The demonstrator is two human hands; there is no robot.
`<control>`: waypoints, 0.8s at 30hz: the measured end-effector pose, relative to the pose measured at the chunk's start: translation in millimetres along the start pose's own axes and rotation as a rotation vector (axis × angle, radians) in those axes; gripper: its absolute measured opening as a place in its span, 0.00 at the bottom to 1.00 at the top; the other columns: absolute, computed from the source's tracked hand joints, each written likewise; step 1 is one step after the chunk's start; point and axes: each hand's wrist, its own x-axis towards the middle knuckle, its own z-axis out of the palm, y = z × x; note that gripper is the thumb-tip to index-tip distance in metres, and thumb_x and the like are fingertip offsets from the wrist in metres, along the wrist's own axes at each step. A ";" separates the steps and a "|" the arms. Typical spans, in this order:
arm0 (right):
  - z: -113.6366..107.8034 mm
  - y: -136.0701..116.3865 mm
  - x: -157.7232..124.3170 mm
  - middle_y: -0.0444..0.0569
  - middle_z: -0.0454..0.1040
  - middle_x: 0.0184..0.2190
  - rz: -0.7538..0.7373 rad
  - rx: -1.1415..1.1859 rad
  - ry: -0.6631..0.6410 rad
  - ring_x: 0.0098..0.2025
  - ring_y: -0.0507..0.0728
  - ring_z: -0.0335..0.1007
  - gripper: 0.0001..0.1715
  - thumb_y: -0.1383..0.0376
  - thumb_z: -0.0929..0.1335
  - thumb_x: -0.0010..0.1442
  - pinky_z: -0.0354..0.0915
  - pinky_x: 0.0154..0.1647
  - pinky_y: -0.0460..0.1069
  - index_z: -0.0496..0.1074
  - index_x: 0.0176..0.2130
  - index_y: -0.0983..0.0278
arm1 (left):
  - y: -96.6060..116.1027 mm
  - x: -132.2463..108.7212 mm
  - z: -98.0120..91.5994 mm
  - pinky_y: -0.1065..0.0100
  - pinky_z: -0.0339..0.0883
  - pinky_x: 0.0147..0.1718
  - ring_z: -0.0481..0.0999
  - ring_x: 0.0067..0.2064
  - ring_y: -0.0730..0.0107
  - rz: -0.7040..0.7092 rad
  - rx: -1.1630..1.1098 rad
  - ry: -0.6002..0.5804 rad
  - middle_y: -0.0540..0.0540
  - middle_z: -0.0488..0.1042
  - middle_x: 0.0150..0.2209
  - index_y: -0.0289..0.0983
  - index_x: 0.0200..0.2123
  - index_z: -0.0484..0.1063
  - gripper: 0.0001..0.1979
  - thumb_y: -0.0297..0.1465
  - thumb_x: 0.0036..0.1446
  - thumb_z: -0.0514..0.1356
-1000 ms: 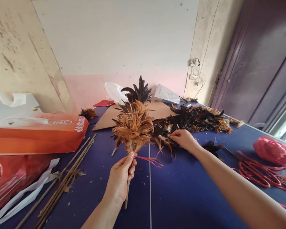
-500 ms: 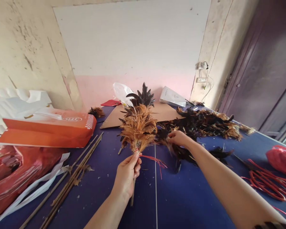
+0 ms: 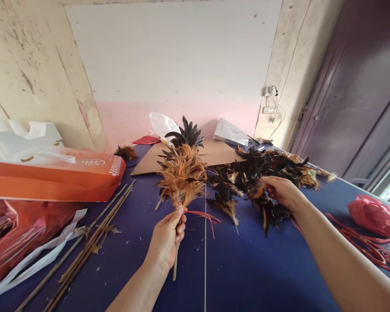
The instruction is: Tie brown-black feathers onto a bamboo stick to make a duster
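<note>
My left hand (image 3: 169, 234) is closed around the stick of a feather duster (image 3: 183, 173), just under its feathers. The duster stands up from my fist, brown feathers along its body and a black tuft at the top. Red string (image 3: 203, 213) trails to the right from the binding by my thumb, and the stick's bare lower end (image 3: 175, 262) sticks out below. Over the loose feathers on the right, my right hand (image 3: 282, 193) pinches a few brown and dark feathers (image 3: 257, 190). Dark feathers (image 3: 271, 214) lie right below it; whether any are attached to its pinch, I cannot tell.
A pile of black and brown feathers (image 3: 279, 162) covers the blue table's (image 3: 247, 273) far right. Red string (image 3: 370, 242) lies at the right edge. Thin sticks (image 3: 94, 242), an orange and white bag (image 3: 84, 173) and red plastic (image 3: 35, 234) lie left. Cardboard (image 3: 146, 160) lies behind the duster.
My right hand has moved to the right across the loose feathers, uncovering a small clump beside the duster. My left hand keeps its hold on the duster. The whole view has shifted slightly.
</note>
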 end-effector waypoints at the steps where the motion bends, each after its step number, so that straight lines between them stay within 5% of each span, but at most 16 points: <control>1: -0.4 1.6 -0.2 0.47 0.68 0.21 -0.003 -0.047 0.044 0.24 0.53 0.63 0.10 0.62 0.69 0.45 0.60 0.24 0.48 0.72 0.28 0.66 | 0.2 0.3 -0.2 0.80 0.43 0.12 0.54 0.16 0.88 0.000 0.000 0.003 0.51 0.66 0.21 0.30 0.26 0.74 0.12 0.31 0.37 0.68; 5: 19.4 -8.9 -14.8 0.50 0.73 0.34 -0.184 -0.404 0.155 0.36 0.57 0.67 0.14 0.65 0.69 0.44 0.60 0.37 0.49 0.74 0.35 0.63 | 0.0 0.5 -0.7 0.81 0.43 0.11 0.54 0.16 0.88 -0.015 0.006 0.018 0.51 0.66 0.20 0.30 0.26 0.74 0.12 0.31 0.37 0.69; 10: 67.0 -23.0 -53.4 0.51 0.74 0.24 -0.260 -0.815 -0.274 0.29 0.57 0.69 0.12 0.57 0.66 0.48 0.58 0.29 0.49 0.75 0.24 0.62 | -0.2 0.3 -0.9 0.81 0.44 0.11 0.54 0.16 0.88 -0.009 -0.004 0.013 0.51 0.66 0.21 0.30 0.26 0.74 0.12 0.32 0.38 0.68; 17: 86.1 -8.7 -76.6 0.45 0.74 0.23 -0.319 -0.775 -0.489 0.27 0.54 0.69 0.06 0.62 0.68 0.46 0.57 0.26 0.45 0.74 0.24 0.63 | 1.9 1.7 -1.9 0.82 0.44 0.11 0.55 0.16 0.88 0.019 -0.031 0.029 0.52 0.66 0.21 0.30 0.27 0.74 0.13 0.33 0.39 0.68; 24: 78.2 -13.8 -14.8 0.49 0.76 0.32 -0.282 -0.668 -0.176 0.37 0.55 0.70 0.11 0.65 0.64 0.51 0.61 0.39 0.46 0.76 0.33 0.63 | 2.4 3.3 -3.8 0.82 0.45 0.11 0.55 0.16 0.89 0.045 -0.028 0.035 0.52 0.66 0.21 0.31 0.28 0.74 0.13 0.34 0.41 0.67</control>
